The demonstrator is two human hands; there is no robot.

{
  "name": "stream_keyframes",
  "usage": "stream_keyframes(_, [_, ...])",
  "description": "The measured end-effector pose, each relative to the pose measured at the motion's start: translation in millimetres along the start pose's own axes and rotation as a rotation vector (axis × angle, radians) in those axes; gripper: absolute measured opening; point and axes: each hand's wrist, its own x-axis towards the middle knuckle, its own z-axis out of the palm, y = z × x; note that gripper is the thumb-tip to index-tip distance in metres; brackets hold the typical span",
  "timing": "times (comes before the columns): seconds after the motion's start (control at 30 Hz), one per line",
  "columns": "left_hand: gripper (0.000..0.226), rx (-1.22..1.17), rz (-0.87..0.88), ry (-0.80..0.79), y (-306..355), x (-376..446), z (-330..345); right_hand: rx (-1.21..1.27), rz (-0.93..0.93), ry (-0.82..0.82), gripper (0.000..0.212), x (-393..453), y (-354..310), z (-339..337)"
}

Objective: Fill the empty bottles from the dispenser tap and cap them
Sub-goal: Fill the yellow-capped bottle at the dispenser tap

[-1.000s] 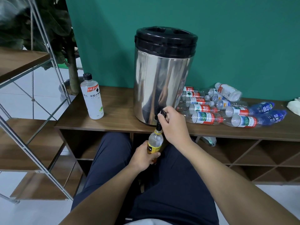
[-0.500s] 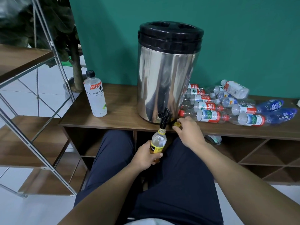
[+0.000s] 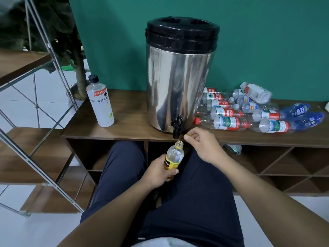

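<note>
Head view — uncapped yellow-label bottle (image 3: 174, 158), clear liquid, below tap (image 3: 176, 126)

dispenser (image 3: 179, 75), bottles (image 3: 249, 113) on shelf (image 3: 128, 129)

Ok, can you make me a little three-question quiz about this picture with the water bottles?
1. True or false: the bottle with the yellow label in the left hand already has its cap on.
2. What is the right hand pinching between its fingertips?
A. a small yellow cap
B. the black tap
C. a red cap
3. Fill the gap: the white bottle with the black cap stands upright on the table, to the ___ of the big steel dispenser as we look at it.

Key: 1 false, its mouth is open. 2 A. 3 left.
</note>
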Motion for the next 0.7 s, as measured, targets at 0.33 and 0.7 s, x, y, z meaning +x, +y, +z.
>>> stream_keyframes(0.33, [0.037,0.07,0.064,0.0,14,-26,-4,-0.275,-0.386,-0.203,0.017,-37,-30,-19])
stream_keyframes(0.7, [0.044,0.106,0.135,0.019,46,-61,-32,-0.56,-0.487,-0.341,0.029,-34,-90,-54])
